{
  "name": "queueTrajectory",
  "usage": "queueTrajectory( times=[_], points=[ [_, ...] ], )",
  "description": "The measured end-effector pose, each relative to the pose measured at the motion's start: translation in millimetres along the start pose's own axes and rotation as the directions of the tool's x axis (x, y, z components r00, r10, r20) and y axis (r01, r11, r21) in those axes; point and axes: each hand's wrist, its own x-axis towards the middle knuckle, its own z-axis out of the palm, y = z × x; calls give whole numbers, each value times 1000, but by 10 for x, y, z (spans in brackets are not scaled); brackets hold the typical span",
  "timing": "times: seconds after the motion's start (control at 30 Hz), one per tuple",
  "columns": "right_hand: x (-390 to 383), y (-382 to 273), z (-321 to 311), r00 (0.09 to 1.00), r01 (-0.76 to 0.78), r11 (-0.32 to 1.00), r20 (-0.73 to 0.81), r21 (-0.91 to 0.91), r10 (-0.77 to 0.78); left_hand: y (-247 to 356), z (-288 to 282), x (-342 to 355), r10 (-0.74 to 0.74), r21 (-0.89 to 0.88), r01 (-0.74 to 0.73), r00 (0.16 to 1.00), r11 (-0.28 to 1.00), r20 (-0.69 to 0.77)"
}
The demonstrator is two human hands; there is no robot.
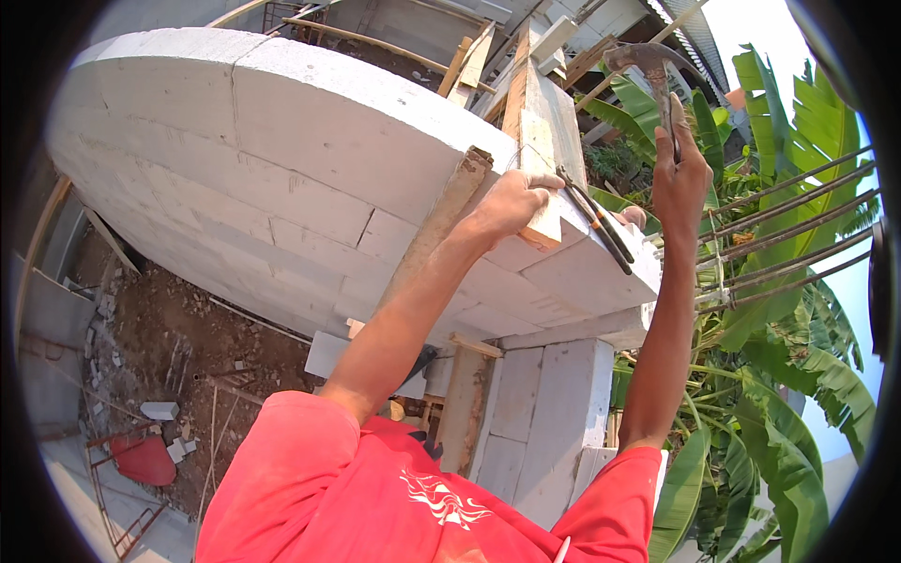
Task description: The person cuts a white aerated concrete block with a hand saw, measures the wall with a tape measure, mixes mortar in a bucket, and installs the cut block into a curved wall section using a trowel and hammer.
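My right hand [682,161] is raised above the wall's right end, wrapped round the handle of a claw hammer [649,58]. My left hand [514,203] lies on a wooden board [542,228] at the top of the wall, its fingers curled and pressed together; what they pinch, if anything, is too small to tell. A thin wire loop shows beside that hand. Black-and-orange pincers [601,223] lie on the white blocks just right of the board. Below my left wrist, a mortar-stained wooden post [449,211] leans against the wall face.
The curved white block wall [310,169] sweeps away to the left. Long rebar rods [784,225] stick out at the right, before banana leaves [751,450]. Planks [563,122] run off beyond the board. Far below lies a dirt floor [178,328] with rubble.
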Motion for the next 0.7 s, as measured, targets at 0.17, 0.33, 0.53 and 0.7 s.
queueTrajectory(
  times=[0.17,0.33,0.53,0.7],
  points=[
    [-193,172,422,935,273,928,297,-252,-195,-52,23,-16,-20,-94,22,999,995,26],
    [-234,279,553,952,218,950,262,-222,-157,-67,-40,13,136,13,-135,991,991,-13],
    [-327,125,422,985,108,991,144,-84,-95,-76,-49,14,-1,-65,5,999,998,51],
    [-771,163,231,996,32,954,-86,299,-6,20,-31,60,54,115,-68,991,991,119]
  ],
)
